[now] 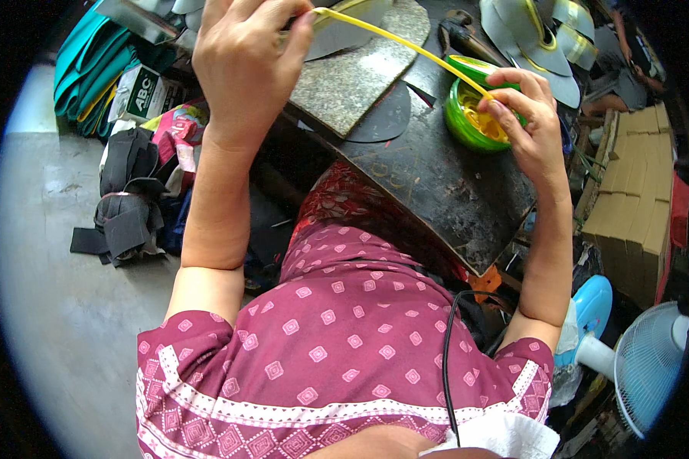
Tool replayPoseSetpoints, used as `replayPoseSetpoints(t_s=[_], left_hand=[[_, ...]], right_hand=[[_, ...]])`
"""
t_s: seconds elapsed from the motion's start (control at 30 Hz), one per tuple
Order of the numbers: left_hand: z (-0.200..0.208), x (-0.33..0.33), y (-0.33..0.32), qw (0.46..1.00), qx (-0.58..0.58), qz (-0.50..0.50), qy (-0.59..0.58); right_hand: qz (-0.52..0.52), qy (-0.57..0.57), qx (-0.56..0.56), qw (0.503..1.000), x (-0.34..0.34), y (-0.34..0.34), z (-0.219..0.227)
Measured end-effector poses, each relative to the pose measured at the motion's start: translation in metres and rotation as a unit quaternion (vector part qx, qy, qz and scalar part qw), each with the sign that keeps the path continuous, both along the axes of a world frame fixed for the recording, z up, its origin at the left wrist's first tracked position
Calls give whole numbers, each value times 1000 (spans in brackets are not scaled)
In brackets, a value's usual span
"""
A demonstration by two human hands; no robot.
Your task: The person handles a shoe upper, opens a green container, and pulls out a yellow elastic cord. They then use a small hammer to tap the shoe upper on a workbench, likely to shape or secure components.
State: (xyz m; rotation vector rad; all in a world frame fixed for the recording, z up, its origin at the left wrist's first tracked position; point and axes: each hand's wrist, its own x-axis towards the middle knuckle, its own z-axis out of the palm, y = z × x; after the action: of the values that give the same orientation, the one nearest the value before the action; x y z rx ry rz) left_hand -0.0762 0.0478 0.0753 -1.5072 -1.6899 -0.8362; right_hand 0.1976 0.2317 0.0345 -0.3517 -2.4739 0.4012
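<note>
A thin yellow strip [402,43] stretches in a slight arc between my two hands. Thumb and fingers of my left hand [251,57] pinch its far left end, high over a grey stone slab [341,92]. Its other end is pinched by my right hand [530,126], just above a green bowl [467,136] with yellow stuff inside. Behind that bowl lies a green lid-like piece [473,67]. Grey cut pieces with yellow edges [524,34] are spread at the back right, and another grey piece [352,29] rests on the slab.
The dark worktable [444,203] has its corner toward me. A hammer-like tool [467,38] lies at the back. On the left are folded green sheets [92,65], a white-and-green box [139,96] and dark scraps [126,218]. Stacked cartons [628,199] and a fan [651,367] stand on the right.
</note>
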Motion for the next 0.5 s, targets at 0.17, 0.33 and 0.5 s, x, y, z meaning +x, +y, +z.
replayPoseSetpoints(t_s=[0.17, 0.33, 0.5], left_hand=[[-19, -40, -41, 996, -1, 78, 40], [-51, -67, -81, 986, -58, 158, 9], [-87, -88, -100, 967, -121, 219, -40]], right_hand=[[-19, -35, 19, 999, 4, 4, -2], [-55, -56, 73, 994, 11, 6, -4], [-100, -41, 103, 989, 14, 9, -5]])
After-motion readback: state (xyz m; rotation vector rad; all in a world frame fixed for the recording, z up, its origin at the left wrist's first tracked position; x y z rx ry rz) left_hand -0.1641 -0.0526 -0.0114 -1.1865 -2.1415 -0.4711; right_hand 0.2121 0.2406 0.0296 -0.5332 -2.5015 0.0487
